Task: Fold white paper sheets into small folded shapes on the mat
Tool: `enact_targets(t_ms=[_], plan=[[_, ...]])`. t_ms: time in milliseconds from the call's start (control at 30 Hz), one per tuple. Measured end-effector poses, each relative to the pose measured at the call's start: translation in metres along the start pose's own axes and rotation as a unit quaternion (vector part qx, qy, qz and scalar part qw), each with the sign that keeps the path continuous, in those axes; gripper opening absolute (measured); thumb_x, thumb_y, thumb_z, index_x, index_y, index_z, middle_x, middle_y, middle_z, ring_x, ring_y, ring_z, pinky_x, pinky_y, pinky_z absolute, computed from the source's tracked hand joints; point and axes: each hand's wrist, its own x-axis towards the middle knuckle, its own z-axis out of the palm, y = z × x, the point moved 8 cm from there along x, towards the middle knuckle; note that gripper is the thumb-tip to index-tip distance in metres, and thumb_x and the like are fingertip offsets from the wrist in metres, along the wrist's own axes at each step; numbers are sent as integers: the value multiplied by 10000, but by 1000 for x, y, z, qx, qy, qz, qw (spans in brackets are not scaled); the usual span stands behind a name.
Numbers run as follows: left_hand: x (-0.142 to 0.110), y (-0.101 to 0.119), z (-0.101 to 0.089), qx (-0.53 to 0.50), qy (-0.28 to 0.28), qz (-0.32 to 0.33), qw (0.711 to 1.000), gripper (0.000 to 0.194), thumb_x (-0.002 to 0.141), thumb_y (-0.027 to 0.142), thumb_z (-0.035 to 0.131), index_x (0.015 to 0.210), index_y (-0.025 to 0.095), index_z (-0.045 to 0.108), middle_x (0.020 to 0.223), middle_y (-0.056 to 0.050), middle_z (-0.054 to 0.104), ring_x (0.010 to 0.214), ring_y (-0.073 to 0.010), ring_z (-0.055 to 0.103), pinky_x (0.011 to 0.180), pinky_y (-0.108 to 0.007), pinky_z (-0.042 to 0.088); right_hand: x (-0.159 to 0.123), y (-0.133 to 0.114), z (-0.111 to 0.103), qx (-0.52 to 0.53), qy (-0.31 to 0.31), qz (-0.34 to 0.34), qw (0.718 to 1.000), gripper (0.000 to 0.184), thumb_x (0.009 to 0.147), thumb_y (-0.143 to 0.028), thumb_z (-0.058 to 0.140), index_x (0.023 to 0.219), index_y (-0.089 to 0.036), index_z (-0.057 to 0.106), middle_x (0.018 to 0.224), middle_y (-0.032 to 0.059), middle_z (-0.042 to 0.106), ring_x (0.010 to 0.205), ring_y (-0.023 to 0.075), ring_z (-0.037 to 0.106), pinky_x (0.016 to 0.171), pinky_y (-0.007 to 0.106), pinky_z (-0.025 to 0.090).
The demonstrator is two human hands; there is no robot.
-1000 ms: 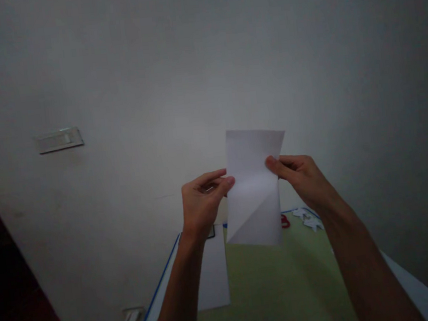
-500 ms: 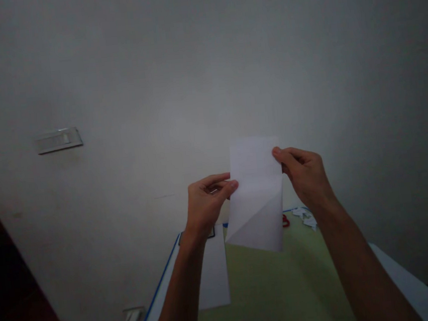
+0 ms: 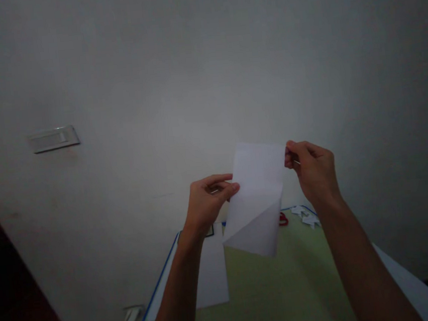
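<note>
A folded white sheet of paper point(image 3: 257, 191) is held up in front of me, tilted, with a diagonal fold across its lower part. My left hand point(image 3: 212, 201) pinches its left edge, thumb on the near face and fingers partly behind. At the upper right corner, my right hand point(image 3: 311, 169) has its thumb and fingers closed at the very edge of the sheet. Its other fingers are curled in. Below the sheet, a green tabletop point(image 3: 272, 296) shows.
Another white sheet point(image 3: 213, 276) lies on the table's left side, with a dark-edged object point(image 3: 209, 230) behind it. Red scissor-like handles point(image 3: 283, 219) and white paper cutouts point(image 3: 306, 216) lie at the back right. The wall carries a switch plate point(image 3: 53, 139) and a plugged socket point(image 3: 132, 315).
My right hand has shifted right and slightly up, its thumb moving from the sheet's face to its corner. The paper's top has leaned right. My left hand has kept its pinch.
</note>
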Motion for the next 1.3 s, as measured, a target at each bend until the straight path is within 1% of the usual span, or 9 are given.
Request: enact_targets(t_ms=[133,267,400,567,800,900,1033,1133,1300], plan=[[2,0,-9,-66,32,-5,997,410,648,209,899,1036,164,776,625,26,673,601,-82,580,618,-194,477,-2,-15,-2,-92,-17,-56,994,168,888,-343,670,974,-221,747,839,29,698,695,151,628,625,295,506],[8,-12,-21,-130,75,-75,986,449,539,218,927,958,155,779,655,12,687,632,-105,607,589,-200,466,-20,-43,22,-194,-166,-200,946,388,846,-234,716,1227,-302,694,1176,59,615,905,194,633,753,357,546],[9,-23,-25,-132,97,-141,976,337,485,205,924,783,135,784,724,-41,737,635,-134,624,555,-226,466,-43,-56,47,-239,-272,-280,889,349,870,-234,729,1200,-345,728,1307,77,523,1098,254,573,953,457,514],[2,-26,-14,-164,65,-175,969,302,569,223,891,840,124,803,837,-77,767,680,-163,653,609,-260,505,-45,-59,55,-223,-273,-296,888,188,909,-225,695,1033,-335,784,1104,72,650,1027,263,577,890,461,497],[6,-11,-6,-241,30,-78,967,101,700,233,764,735,141,784,843,-86,756,754,-159,661,735,-276,544,-27,-38,41,-152,-239,-213,935,15,878,-294,752,885,-288,764,853,10,717,826,207,624,773,372,490],[4,-8,-5,-144,18,-62,988,162,709,249,816,806,120,802,837,-99,751,735,-142,639,713,-254,527,-22,-19,35,-104,-231,-112,961,71,842,-339,784,858,-271,775,824,-3,733,774,187,646,743,352,514],[1,-1,-8,-8,33,-11,999,212,744,333,837,763,126,796,680,-48,685,561,-93,512,519,-217,398,-20,2,32,-37,-214,-2,976,225,748,-385,852,918,-246,803,896,25,786,806,200,707,798,377,580],[1,0,-12,43,52,5,998,213,751,359,828,750,149,793,611,-11,629,522,-89,457,471,-223,318,-19,10,33,-14,-207,33,978,263,714,-395,869,919,-240,811,916,41,798,822,206,725,816,392,606],[3,2,-13,73,65,39,994,204,745,376,832,788,179,802,629,-6,651,547,-101,471,508,-231,358,-18,18,34,6,-217,67,974,289,672,-400,893,895,-234,812,900,52,801,800,202,729,824,408,620]])
